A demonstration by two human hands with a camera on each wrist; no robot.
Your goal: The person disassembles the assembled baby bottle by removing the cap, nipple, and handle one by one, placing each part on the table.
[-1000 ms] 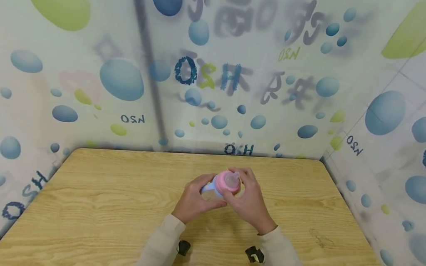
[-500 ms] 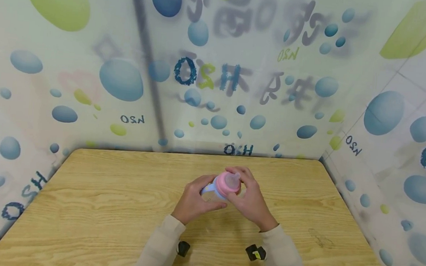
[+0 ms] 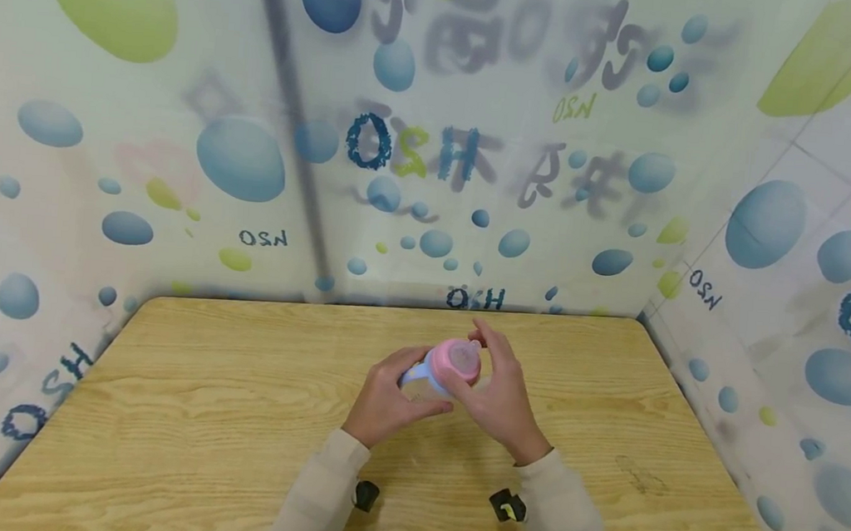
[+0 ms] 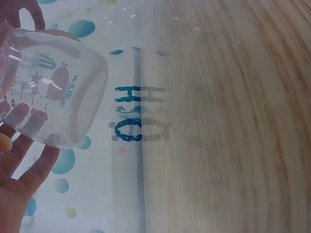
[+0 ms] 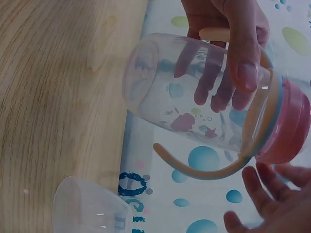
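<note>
My left hand (image 3: 387, 396) grips a clear baby bottle (image 5: 180, 97) round its body, tilted above the table. In the left wrist view printed figures and a measuring scale show on the bottle (image 4: 53, 87). Its pink collar (image 3: 451, 362) holds a clear teat (image 3: 467, 356) and faces up and right. A handle ring with two curved handles (image 5: 204, 173) sits just below the collar. My right hand (image 3: 499, 396) is at the collar, its thumb over the near side and its index finger raised off. In the right wrist view its fingers (image 5: 267, 194) are spread beside the collar.
A clear plastic cover (image 5: 90, 208) stands on the wooden table (image 3: 235, 400), low in the right wrist view. Behind the table rises a wall sheet (image 3: 414, 215) with blue and green spots, and another wall (image 3: 779, 343) runs along the right.
The fingers of my right hand have lifted off the far side of the pink collar and opened out. My left hand keeps its hold on the bottle, whose handle ring has turned back slightly.
</note>
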